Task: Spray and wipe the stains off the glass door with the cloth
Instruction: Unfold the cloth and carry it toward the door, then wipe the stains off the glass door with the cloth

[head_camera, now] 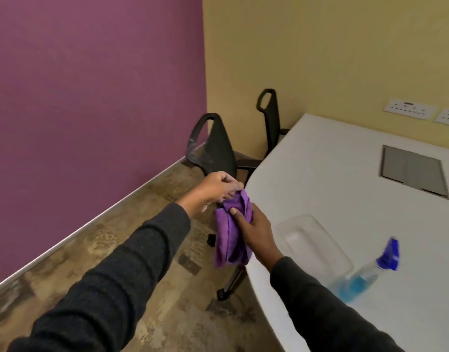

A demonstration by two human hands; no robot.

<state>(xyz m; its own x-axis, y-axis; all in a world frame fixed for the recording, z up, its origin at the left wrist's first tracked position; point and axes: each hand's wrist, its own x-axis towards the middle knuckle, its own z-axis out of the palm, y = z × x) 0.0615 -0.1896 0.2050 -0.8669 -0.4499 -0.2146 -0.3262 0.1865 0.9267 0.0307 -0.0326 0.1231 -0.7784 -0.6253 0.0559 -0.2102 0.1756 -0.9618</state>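
Note:
A purple cloth (pixel 231 235) hangs folded between both hands, just off the left edge of the white table (pixel 345 179). My left hand (pixel 215 189) pinches its top end. My right hand (pixel 256 227) grips its middle, thumb pressed on the fabric. A spray bottle (pixel 370 273) with blue liquid and a blue trigger head lies on the table to the right of my right arm. No glass door is in view.
A clear plastic tray (pixel 317 240) lies on the table beside the bottle. A grey cable hatch (pixel 414 171) is set into the tabletop. Two black chairs (pixel 218 146) stand by the table's left edge. Purple and yellow walls meet in the corner; sockets (pixel 409 109) are on the yellow one.

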